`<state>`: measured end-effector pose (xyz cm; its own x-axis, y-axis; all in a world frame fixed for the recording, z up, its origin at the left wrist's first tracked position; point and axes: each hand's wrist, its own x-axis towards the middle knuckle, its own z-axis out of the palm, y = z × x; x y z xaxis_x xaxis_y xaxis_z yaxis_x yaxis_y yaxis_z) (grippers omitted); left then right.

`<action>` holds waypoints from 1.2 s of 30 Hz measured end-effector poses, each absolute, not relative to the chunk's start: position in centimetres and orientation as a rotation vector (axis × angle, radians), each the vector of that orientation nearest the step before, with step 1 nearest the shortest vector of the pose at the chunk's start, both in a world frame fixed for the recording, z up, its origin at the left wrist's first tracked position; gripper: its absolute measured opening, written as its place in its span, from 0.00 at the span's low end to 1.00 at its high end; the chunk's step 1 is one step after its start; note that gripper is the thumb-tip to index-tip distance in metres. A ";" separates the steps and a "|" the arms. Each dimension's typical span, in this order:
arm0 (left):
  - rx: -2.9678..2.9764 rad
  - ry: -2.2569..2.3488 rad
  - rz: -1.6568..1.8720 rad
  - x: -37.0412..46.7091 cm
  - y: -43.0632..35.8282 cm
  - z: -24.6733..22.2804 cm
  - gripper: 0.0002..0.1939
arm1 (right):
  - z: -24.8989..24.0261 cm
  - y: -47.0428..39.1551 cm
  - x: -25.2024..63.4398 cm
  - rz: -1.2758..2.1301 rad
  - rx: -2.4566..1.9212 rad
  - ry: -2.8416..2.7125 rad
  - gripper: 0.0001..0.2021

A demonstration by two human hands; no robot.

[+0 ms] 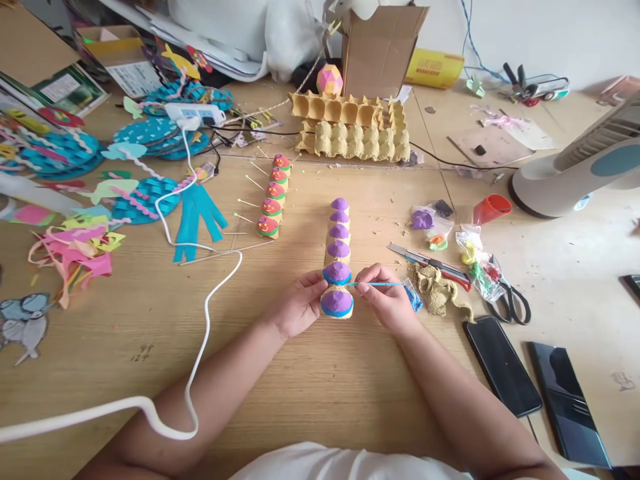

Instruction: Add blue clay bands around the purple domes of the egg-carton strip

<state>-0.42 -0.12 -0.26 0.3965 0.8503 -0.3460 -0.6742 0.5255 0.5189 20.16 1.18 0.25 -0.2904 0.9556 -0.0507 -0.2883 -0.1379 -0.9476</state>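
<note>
Gripping the near left side of a carton strip (339, 250) between thumb and fingers of the left hand (299, 303); pinching a thin blue strand (384, 285) in the nearly closed right hand (387, 300), close to the strip's right side. Placed mid-counter (300, 387), running away from the body, topped with six purple bumps, banded in blue on the nearest two. Visible farther left: a red strip (275, 191). Beyond: egg cartons (363, 141). To the right: a cutter (425, 261), scissors (515, 303) and two phones (503, 363).
</note>
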 end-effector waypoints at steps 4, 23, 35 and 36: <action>0.297 0.640 0.965 -0.3 -0.2 -0.1 0.11 | 0.1 1.4 20.2 1.476 -0.806 -1.215 0.06; 0.265 0.643 0.938 0.0 -0.6 -0.5 0.13 | 0.0 0.9 20.0 1.363 -0.861 -1.353 0.02; 0.277 0.665 0.950 0.0 -0.7 -0.5 0.14 | 0.3 1.0 19.6 1.417 -0.867 -1.297 0.06; 0.277 0.660 0.950 0.0 -0.7 -0.6 0.13 | 0.3 1.0 19.6 1.424 -0.861 -1.299 0.06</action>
<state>0.02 -0.67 -0.57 0.4060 0.8226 -0.3981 -0.6601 0.5652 0.4947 19.58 0.98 0.30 -0.2625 0.9585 0.1109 -0.1981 0.0589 -0.9784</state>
